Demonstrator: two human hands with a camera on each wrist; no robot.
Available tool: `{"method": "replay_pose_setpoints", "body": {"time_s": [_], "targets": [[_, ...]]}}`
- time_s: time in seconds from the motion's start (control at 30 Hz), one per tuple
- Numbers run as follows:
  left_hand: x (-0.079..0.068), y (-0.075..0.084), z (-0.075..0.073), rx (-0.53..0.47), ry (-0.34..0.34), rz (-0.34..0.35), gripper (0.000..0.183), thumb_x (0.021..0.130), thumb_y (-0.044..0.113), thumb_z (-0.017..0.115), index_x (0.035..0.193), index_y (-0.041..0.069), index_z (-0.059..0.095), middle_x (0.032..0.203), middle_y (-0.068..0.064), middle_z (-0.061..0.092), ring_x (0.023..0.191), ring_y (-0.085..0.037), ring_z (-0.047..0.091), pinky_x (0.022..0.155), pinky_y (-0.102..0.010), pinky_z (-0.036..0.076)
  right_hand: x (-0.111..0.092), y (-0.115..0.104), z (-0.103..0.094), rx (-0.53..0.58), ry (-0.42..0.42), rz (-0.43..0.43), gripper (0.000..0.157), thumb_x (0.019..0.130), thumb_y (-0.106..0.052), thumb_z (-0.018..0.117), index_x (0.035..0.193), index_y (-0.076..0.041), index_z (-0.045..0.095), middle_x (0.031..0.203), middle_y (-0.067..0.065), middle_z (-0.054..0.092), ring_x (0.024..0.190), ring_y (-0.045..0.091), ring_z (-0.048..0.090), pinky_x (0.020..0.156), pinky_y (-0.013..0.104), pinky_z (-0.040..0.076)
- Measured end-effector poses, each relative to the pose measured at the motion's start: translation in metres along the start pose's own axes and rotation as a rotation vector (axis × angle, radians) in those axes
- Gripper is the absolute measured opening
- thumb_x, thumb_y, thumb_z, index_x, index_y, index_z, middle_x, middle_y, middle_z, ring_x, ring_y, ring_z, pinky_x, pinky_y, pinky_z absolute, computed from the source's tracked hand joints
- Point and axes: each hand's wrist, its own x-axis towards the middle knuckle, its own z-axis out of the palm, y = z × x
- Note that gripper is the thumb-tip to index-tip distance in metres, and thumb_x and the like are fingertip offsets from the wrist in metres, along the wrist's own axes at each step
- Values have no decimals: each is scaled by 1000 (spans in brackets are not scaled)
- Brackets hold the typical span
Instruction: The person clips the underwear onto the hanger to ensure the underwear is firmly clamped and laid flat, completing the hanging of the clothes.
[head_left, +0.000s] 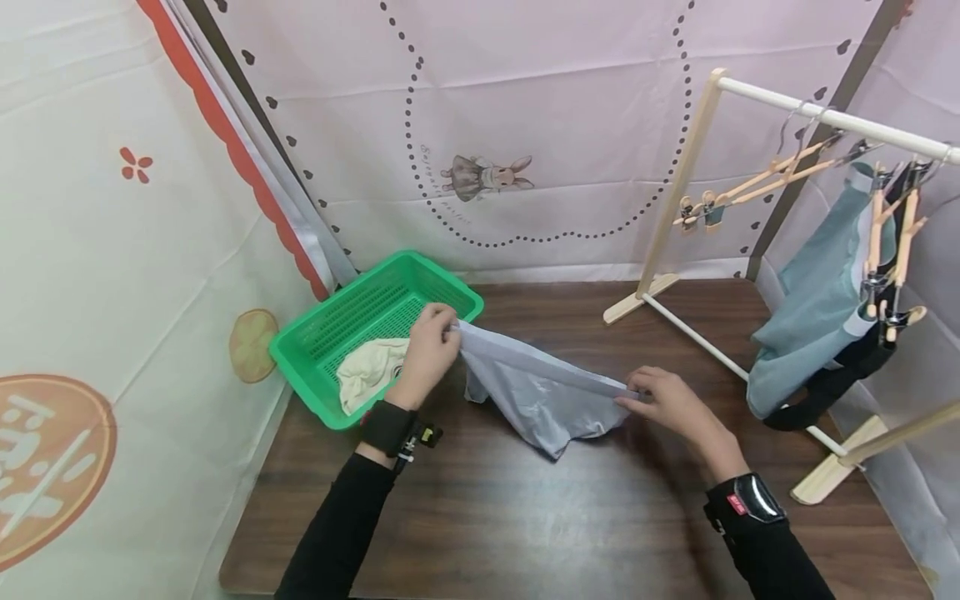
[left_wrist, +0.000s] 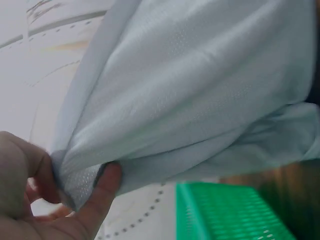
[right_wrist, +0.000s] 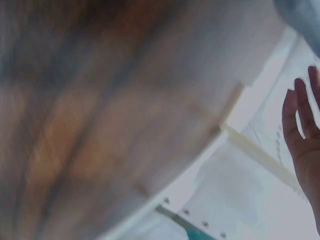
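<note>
The left hand (head_left: 431, 346) pinches one end of the waistband of a grey-blue garment (head_left: 540, 392); in the left wrist view, the thumb and fingers lie on opposite sides of the fabric corner. The right hand (head_left: 667, 400) grips the other end of the waistband between thumb and fingers in the head view. The garment is located between the two hands, with its top edge sloping down from the left hand to the right hand and the remaining fabric hanging below that edge, above the tabletop (head_left: 480, 517); contact between its lowest point and the surface cannot be determined. A green basket (head_left: 345, 308) stands beside and beyond the left hand, which overlaps its near right side in the head view. A white cloth (head_left: 367, 371) lies inside the basket, to the left of the left hand. A rack (head_left: 678, 187) stands to the right of and beyond the right hand. Clip hangers (head_left: 875, 225) hang from its white rail; a blue-green garment (head_left: 810, 300) and a black garment (head_left: 855, 362) hang from them, well apart from the right hand.
</note>
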Motion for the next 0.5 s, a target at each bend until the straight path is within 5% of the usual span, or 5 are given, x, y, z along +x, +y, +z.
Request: {"method": "replay_pose_setpoints", "body": {"time_s": [0.17,0.37,0.5], "targets": [[5,3,-22,-48,23,-38,23,102,2,39,91,5,59,134,-16,50,113,-32,50,84,-43,36,-1,-8,-36,47,0,-36,21,87,-14,81,78,-22,64,102,5,70,93,23,67,73,42,56],[14,10,-32,24,47,14,24,103,2,37,92,7,58,84,-11,45,74,-26,36,70,-41,28,1,-17,-63,54,39,-153,22,83,-9,84,85,-23,67,94,-7,68,80,6,61,65,31,52],[15,17,-36,2,27,34,25,104,5,37,89,11,56,75,-8,34,68,-23,29,68,-40,26,2,-21,-71,51,86,-117,20,85,-6,81,90,-21,68,86,-13,64,74,1,56,62,27,50]]}}
